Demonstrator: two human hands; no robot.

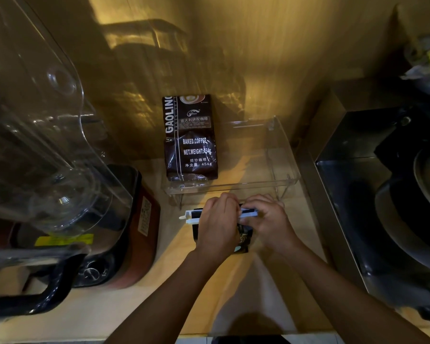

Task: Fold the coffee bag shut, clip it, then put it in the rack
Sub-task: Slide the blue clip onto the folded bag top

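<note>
A small dark coffee bag (243, 238) lies on the wooden counter just in front of me, mostly covered by my hands. A long white clip (191, 217) lies across its folded top, its two open ends sticking out to the left. My left hand (217, 225) presses down over the clip and bag. My right hand (267, 218) pinches the clip's right end (250, 212). Behind them stands a clear acrylic rack (281, 155) with a larger dark coffee bag (190, 140) upright in its left side.
A blender with a clear jug (35, 145) and red-brown base (139, 234) fills the left. A steel-sided machine with dark round parts (395, 194) stands at the right. A reflective wall (233, 58) rises behind the rack.
</note>
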